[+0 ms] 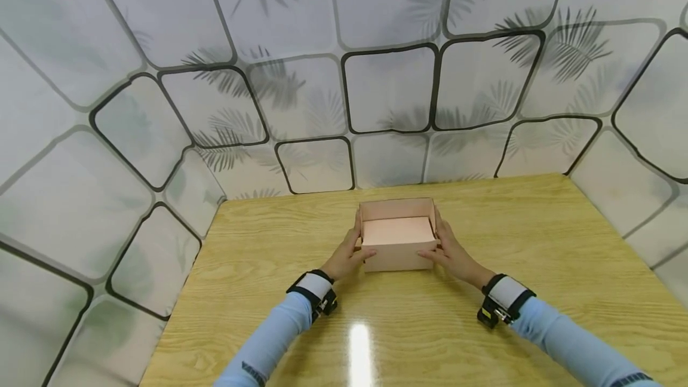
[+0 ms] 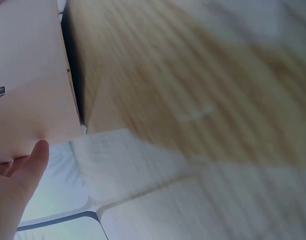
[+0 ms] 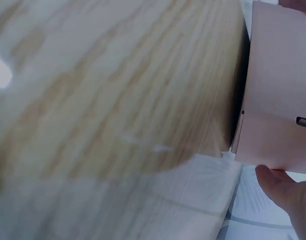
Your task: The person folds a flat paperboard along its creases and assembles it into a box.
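Observation:
An open-topped, pale pink cardboard box (image 1: 399, 257) is held between both hands at the middle of the table, its inner floor and back wall showing. My left hand (image 1: 346, 255) grips its left side, thumb across the front wall and fingers along the side. On the right side, my right hand (image 1: 454, 254) holds it the same way. The left wrist view shows the box wall (image 2: 32, 105) with a small dark slot and fingers at its edge. A matching slot shows in the box wall (image 3: 275, 100) in the right wrist view, the right hand's fingers at that edge.
The wood-grain table (image 1: 258, 243) stretches out around the box. A patterned curtain (image 1: 389, 88) with dark outlines and leaf prints rises behind the table and along both sides. Each wrist wears a strapped camera, such as the right camera (image 1: 490, 313).

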A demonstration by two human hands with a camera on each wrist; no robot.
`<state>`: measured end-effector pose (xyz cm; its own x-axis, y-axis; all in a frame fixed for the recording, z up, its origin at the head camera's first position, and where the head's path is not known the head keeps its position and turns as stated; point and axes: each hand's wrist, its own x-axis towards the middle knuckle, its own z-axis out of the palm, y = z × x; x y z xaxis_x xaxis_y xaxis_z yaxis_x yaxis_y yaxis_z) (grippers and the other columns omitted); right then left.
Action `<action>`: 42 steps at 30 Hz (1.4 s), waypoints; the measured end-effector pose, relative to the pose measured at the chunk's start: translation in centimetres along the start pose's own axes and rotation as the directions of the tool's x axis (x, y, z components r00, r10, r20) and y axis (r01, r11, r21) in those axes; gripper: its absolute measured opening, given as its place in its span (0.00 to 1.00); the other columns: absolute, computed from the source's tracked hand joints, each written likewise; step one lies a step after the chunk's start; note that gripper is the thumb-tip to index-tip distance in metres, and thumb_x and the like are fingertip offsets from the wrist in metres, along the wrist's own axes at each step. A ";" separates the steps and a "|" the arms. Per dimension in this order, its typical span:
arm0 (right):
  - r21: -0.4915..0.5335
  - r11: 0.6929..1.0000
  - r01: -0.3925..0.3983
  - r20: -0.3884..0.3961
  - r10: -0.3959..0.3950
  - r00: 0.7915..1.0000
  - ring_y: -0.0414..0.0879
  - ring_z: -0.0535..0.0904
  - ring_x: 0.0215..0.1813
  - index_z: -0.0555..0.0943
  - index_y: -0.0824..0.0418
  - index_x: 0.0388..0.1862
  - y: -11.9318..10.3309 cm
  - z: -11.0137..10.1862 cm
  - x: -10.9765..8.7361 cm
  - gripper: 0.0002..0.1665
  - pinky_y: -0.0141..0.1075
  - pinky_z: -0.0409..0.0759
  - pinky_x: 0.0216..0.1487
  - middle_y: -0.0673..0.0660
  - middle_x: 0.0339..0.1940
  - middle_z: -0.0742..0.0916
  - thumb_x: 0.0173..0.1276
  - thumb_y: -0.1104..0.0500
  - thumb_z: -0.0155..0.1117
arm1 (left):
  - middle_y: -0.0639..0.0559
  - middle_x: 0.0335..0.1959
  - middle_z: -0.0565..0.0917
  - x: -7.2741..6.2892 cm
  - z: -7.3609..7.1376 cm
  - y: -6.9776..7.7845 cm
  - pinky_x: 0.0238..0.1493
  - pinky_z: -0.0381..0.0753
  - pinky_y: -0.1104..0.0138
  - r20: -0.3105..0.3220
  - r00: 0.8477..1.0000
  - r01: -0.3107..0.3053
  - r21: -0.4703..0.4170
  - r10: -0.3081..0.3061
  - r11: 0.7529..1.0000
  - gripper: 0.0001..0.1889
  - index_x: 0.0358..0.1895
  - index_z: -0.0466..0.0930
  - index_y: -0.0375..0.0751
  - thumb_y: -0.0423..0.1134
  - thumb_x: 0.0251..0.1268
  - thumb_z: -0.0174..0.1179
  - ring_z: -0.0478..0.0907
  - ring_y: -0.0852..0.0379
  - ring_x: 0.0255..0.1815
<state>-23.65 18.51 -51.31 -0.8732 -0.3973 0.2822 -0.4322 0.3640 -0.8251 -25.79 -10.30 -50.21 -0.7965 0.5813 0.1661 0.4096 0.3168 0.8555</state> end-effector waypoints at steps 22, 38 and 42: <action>-0.134 0.986 0.095 -0.121 -0.112 0.986 0.64 0.54 0.76 0.52 0.68 0.74 -1.0 -0.9 -0.8 0.41 0.64 0.59 0.64 0.74 0.75 0.58 0.68 0.67 0.61 | 0.38 0.78 0.27 -1.0 -0.7 0.6 0.71 0.54 0.42 0.083 0.994 0.067 0.064 -0.072 0.996 0.41 0.77 0.22 0.41 0.53 0.78 0.40 0.35 0.37 0.78; -0.224 0.922 0.316 -0.149 -0.353 0.924 0.60 0.72 0.64 0.78 0.69 0.57 -0.8 -1.7 0.3 0.30 0.33 0.71 0.65 0.70 0.62 0.76 0.52 0.74 0.71 | 0.28 0.73 0.49 0.9 -0.4 3.9 0.56 0.67 0.32 -0.111 0.914 0.312 -0.421 -0.390 0.852 0.25 0.70 0.52 0.39 0.45 0.78 0.43 0.53 0.27 0.72; 0.127 0.992 -0.005 -0.092 0.017 0.996 0.68 0.58 0.73 0.72 0.69 0.64 -2.0 -2.3 0.5 0.24 0.61 0.63 0.67 0.71 0.74 0.62 0.72 0.63 0.57 | 0.30 0.76 0.43 0.9 -0.1 4.2 0.62 0.62 0.33 -0.026 0.877 0.397 -0.522 -0.479 0.755 0.34 0.77 0.41 0.43 0.50 0.76 0.43 0.46 0.28 0.75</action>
<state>-23.77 19.51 -48.44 -0.8975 -0.3116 0.3122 -0.3958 0.2564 -0.8818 -24.87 -8.52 -46.39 -0.9067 0.3388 -0.2512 -0.2389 0.0783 0.9679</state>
